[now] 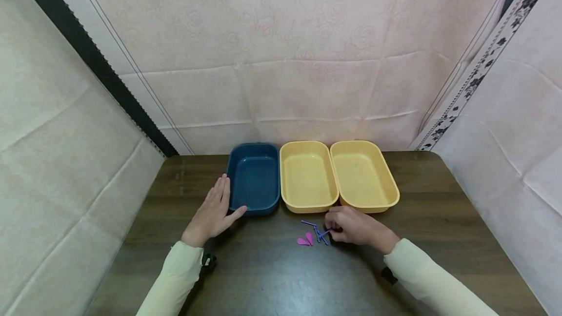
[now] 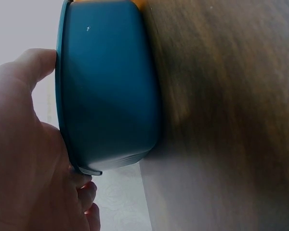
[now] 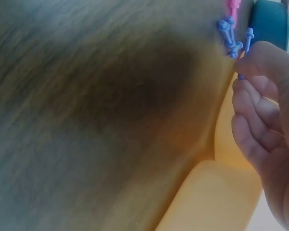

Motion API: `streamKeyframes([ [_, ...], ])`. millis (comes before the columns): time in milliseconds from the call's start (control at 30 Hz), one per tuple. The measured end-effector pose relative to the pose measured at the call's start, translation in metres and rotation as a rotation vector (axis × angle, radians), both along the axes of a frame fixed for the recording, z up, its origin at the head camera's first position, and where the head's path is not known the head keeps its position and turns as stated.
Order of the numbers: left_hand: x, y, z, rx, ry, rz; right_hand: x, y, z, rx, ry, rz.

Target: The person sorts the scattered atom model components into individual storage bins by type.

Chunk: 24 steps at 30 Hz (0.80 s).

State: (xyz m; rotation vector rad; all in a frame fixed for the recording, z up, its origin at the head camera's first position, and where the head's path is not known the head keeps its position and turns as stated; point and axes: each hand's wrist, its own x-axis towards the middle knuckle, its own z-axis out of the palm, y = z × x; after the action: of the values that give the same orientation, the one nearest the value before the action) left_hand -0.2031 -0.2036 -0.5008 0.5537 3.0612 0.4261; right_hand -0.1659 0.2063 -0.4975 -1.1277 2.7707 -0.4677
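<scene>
My left hand (image 1: 211, 212) rests on the blue bin (image 1: 253, 209), fingers straight along its left side and thumb on the near rim. The left wrist view shows the thumb at the rim of this bin (image 2: 108, 82). Low over the table, my right hand (image 1: 356, 228) pinches a small blue stick with knobbed ends (image 3: 249, 34) between thumb and forefinger; the thumb hides its middle. Several similar blue sticks (image 1: 309, 222) lie just left of those fingertips. Beside them are two pink teardrop-shaped pieces (image 1: 303, 241).
Two yellow bins, a middle one (image 1: 309, 206) and a right one (image 1: 369, 206), stand in a row with the blue bin at the back of the brown wooden table (image 1: 263, 277). Pale cloth (image 1: 281, 91) hangs behind the table and at both sides.
</scene>
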Motion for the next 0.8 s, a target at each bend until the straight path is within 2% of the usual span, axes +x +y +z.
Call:
streamKeyframes([
  [500,0.0,-0.001,-0.001,0.0,-0.001,0.004,0.008,-0.002,0.031,-0.005,0.035,0.022],
  [800,0.002,0.0,0.0,0.0,0.001,0.001,0.004,0.0,0.05,-0.021,0.036,0.012],
])
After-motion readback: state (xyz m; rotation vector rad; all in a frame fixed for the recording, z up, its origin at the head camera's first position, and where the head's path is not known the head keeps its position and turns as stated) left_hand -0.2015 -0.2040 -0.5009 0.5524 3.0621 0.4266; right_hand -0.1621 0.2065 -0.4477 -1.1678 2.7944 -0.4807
